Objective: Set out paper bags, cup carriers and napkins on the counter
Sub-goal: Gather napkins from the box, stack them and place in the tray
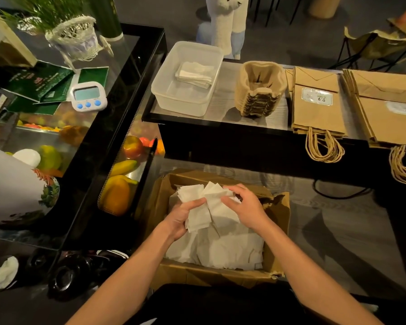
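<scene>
Holding fanned bunch of white square napkins over torn brown cardboard box of crumpled white paper: left hand curled round lower edges, right hand pinching top. Counter above: clear plastic tub, folded napkins inside; nested moulded-pulp cup carriers; two flat kraft paper bag stacks, twine handles overhanging.

— What sits on the counter?
— At its left end, a clear plastic tub. Beside it, a stack of cup carriers. Toward the right end, a pile of paper bags and a second pile, both flat, with handles hanging over the near edge.
</scene>
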